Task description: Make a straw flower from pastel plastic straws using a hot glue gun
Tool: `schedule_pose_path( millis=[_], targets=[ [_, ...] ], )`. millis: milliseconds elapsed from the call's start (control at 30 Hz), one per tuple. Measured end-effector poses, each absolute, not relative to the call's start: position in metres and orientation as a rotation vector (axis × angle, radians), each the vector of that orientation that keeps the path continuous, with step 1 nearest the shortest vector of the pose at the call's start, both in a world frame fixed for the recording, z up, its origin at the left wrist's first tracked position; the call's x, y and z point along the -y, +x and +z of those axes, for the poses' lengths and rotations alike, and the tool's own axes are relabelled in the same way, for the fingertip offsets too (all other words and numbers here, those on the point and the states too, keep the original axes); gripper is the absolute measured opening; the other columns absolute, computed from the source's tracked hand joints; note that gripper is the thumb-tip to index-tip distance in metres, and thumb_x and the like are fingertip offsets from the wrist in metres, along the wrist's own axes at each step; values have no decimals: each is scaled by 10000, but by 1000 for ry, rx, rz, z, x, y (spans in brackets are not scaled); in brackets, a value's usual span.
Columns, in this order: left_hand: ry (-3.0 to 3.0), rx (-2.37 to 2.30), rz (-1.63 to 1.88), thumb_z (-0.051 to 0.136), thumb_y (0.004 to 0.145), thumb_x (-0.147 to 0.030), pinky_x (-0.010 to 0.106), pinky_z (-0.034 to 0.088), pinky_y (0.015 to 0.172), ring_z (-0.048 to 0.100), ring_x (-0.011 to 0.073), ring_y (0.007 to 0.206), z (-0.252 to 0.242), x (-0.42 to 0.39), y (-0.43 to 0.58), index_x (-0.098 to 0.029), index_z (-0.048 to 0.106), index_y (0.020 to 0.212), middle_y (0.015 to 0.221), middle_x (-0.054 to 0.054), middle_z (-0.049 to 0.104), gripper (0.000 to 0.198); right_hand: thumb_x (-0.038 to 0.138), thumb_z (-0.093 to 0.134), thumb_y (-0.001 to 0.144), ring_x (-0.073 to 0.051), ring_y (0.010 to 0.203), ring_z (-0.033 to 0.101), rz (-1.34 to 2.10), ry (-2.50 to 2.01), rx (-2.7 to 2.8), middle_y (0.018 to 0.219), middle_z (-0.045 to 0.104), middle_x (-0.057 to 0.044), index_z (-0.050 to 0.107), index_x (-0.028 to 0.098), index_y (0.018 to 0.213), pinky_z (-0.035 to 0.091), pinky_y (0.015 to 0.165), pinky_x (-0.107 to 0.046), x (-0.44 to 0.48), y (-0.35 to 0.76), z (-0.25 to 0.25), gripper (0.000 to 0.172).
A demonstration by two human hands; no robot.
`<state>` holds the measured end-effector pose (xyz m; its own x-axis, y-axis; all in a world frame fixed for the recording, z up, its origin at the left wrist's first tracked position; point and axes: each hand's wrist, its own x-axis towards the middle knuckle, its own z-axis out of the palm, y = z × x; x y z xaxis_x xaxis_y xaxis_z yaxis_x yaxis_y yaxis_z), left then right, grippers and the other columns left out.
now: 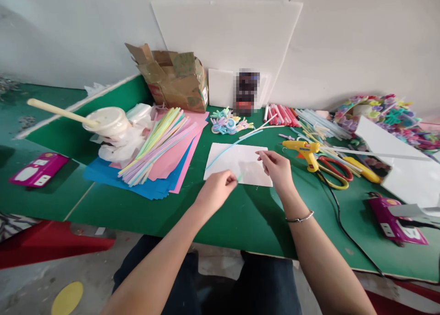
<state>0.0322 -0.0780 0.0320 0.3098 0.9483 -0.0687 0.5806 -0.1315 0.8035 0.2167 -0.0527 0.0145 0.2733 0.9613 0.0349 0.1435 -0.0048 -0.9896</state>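
My left hand (pixel 217 189) is pinched shut on one end of a thin pale green paper strip (pixel 239 177) just above a white card (pixel 237 161) on the green table (pixel 137 209). My right hand (pixel 275 166) hovers over the card's right edge with its fingers curled in a pinch near the strip's other end; what it holds is too thin to make out. A long light blue strip (pixel 233 145) lies diagonally across the card's far side. A silver bangle sits on my right wrist.
A yellow glue gun (pixel 304 151), red and yellow scissors (pixel 335 170) and loose strips lie right of the card. Coloured paper sheets (pixel 165 163) with a strip bundle lie to the left, by a lidded cup (pixel 108 120). A cardboard box (pixel 175 79), finished curls (pixel 227 122) and purple boxes (pixel 395 221) stand around.
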Motion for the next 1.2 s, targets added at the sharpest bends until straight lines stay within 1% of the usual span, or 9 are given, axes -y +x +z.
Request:
schedule_pose_path(
  millis=[100, 267, 433, 700, 800, 867, 1000, 1067, 1200],
  targets=[
    [1530, -1280, 858, 613, 687, -147, 277, 532, 638, 662, 177, 637, 26, 61, 31, -214, 636, 677, 658, 2, 687, 72, 523, 611, 732, -69, 459, 387, 1071, -1384, 1175, 646, 602, -18, 721, 159, 795, 310, 399, -231, 57, 209, 20, 386],
    [1409, -1167, 931, 668, 671, -233, 280, 541, 661, 670, 182, 681, 17, 47, 38, -201, 673, 695, 718, 22, 707, 41, 534, 703, 634, -91, 486, 441, 1278, -1305, 1233, 610, 591, -1, 713, 170, 788, 366, 409, -240, 63, 196, 26, 395],
    [1288, -1036, 909, 747, 635, -352, 292, 555, 606, 648, 160, 582, 16, 45, 43, -174, 686, 754, 697, 43, 706, 223, 494, 721, 639, -82, 469, 439, 1170, -1309, 1132, 553, 544, 21, 638, 179, 600, 396, 456, -253, 62, 197, 22, 328],
    [1273, -1008, 821, 681, 715, -401, 268, 556, 564, 662, 168, 575, 23, 50, 38, -177, 704, 748, 686, 70, 722, 227, 502, 712, 628, -94, 567, 481, 1050, -1284, 855, 623, 546, 9, 666, 187, 686, 383, 461, -221, 58, 203, 21, 323],
    [1380, -1090, 877, 660, 731, -360, 263, 539, 551, 663, 183, 609, 20, 47, 36, -200, 709, 737, 681, 52, 718, 168, 516, 701, 635, -112, 639, 546, 1050, -1272, 832, 741, 610, -23, 653, 185, 687, 405, 464, -214, 58, 205, 24, 338],
    [1494, -1192, 943, 605, 779, -301, 270, 533, 607, 667, 186, 666, 18, 44, 33, -210, 707, 732, 734, 45, 725, 144, 523, 689, 647, -122, 664, 569, 1045, -1267, 844, 793, 639, -40, 657, 181, 705, 427, 475, -219, 58, 206, 25, 348],
    [1831, -1645, 1075, 584, 791, -163, 319, 501, 752, 637, 208, 816, 15, 37, 23, -212, 689, 849, 894, 57, 695, 130, 521, 657, 682, -114, 604, 548, 1032, -1326, 927, 722, 646, -33, 678, 178, 810, 442, 473, -235, 57, 209, 22, 367],
    [1993, -1856, 981, 637, 757, -152, 355, 478, 803, 601, 250, 923, 13, 34, 17, -199, 671, 905, 950, 81, 660, 159, 504, 682, 656, -104, 539, 514, 1044, -1374, 974, 650, 634, -17, 678, 171, 858, 435, 448, -241, 56, 211, 18, 390],
    [2090, -2011, 729, 643, 758, -158, 372, 470, 787, 581, 269, 919, 6, 30, 13, -179, 644, 843, 925, 91, 620, 88, 483, 702, 632, -101, 496, 500, 1027, -1447, 1026, 612, 638, -13, 667, 155, 881, 436, 418, -243, 54, 211, 13, 413]
  ],
)
